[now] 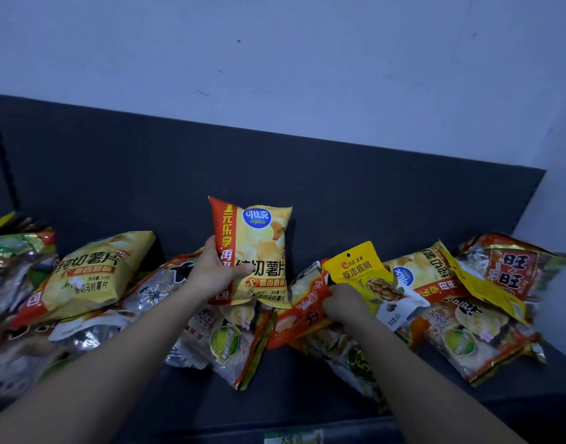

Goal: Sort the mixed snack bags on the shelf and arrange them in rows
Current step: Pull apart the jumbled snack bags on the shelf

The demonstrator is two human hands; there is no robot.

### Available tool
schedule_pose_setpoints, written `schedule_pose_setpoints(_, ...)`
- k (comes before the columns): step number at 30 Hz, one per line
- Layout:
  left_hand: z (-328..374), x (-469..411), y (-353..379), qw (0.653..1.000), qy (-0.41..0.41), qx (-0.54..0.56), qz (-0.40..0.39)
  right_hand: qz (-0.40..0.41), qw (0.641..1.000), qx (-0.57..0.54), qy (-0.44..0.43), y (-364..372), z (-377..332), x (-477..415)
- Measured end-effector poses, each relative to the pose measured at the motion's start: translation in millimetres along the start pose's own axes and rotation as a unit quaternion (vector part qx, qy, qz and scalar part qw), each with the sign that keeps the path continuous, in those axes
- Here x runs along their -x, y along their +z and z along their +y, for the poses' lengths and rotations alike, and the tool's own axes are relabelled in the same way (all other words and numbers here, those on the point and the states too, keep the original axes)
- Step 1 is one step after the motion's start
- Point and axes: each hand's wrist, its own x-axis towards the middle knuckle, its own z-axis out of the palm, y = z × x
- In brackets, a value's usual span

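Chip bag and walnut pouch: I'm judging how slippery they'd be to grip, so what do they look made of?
The chip bag looks like thin printed plastic film, probably glossy; it is puffed, with a crimped top edge. The walnut pouch looks like a stiffer printed laminate: flat, with a punched hang hole. Its finish is unclear in this dim light.

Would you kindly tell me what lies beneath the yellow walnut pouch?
Beneath the yellow walnut pouch, gripped by the right hand, lie an orange bag and an upside-down chip bag; anything deeper is covered.
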Motion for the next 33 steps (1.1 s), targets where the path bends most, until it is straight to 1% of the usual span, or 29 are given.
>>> schedule_pose_setpoints(3,1.4,6.6,-3.7,1.0,0.002,-0.007,0.003,0.045,0.983,0.16,-0.075,-8.4,-17.4,7.3)
schedule_pose_setpoints(5,2.6,9.4,-7.0,1.0,0.001,-0.008,0.003,0.069,0.964,0.229,-0.113,-15.0,-32.2,14.2)
schedule_pose_setpoints(7,4.9,12.3,-10.9,1.0,0.003,-0.01,0.01,0.092,0.949,0.264,-0.144,-22.7,-46.5,20.2)
schedule_pose_setpoints(10,8.2,16.3,-18.1,1.0,0.006,-0.005,0.021,0.166,0.928,0.258,-0.213,-32.3,-61.6,27.1)
schedule_pose_setpoints(12,9.1,18.4,-24.6,1.0,0.006,-0.001,0.03,0.22,0.914,0.225,-0.256,-34.6,-67.3,26.9)
schedule_pose_setpoints(13,9.1,19.2,-28.2,0.999,0.005,-0.004,0.034,0.238,0.913,0.201,-0.265,-33.8,-68.8,25.4)
schedule_pose_setpoints(15,8.8,21.3,-34.9,0.999,0.006,-0.011,0.039,0.254,0.921,0.143,-0.258,-30.5,-69.8,22.3)
schedule_pose_setpoints(18,7.4,25.7,-42.4,0.999,0.004,-0.016,0.044,0.228,0.945,0.058,-0.228,-25.1,-68.4,19.4)
schedule_pose_setpoints(22,4.7,30.2,-47.5,0.998,-0.005,-0.03,0.051,0.146,0.972,-0.05,-0.177,-23.7,-65.5,9.0)
schedule_pose_setpoints(24,3.6,32.5,-47.5,0.998,-0.009,-0.04,0.052,0.109,0.979,-0.06,-0.164,-19.3,-60.1,5.0)
schedule_pose_setpoints(28,-1.8,37.4,-46.0,0.997,-0.017,-0.056,0.05,0.063,0.984,-0.06,-0.158,-4.2,-36.2,4.9)
schedule_pose_setpoints(31,-6.8,41.0,-44.8,0.997,-0.026,-0.056,0.047,-0.026,0.984,-0.083,-0.154,5.8,-22.2,5.8)
schedule_pose_setpoints(33,-8.5,43.9,-43.3,0.997,-0.028,-0.062,0.048,-0.095,0.982,-0.072,-0.148,11.5,-16.1,4.7)
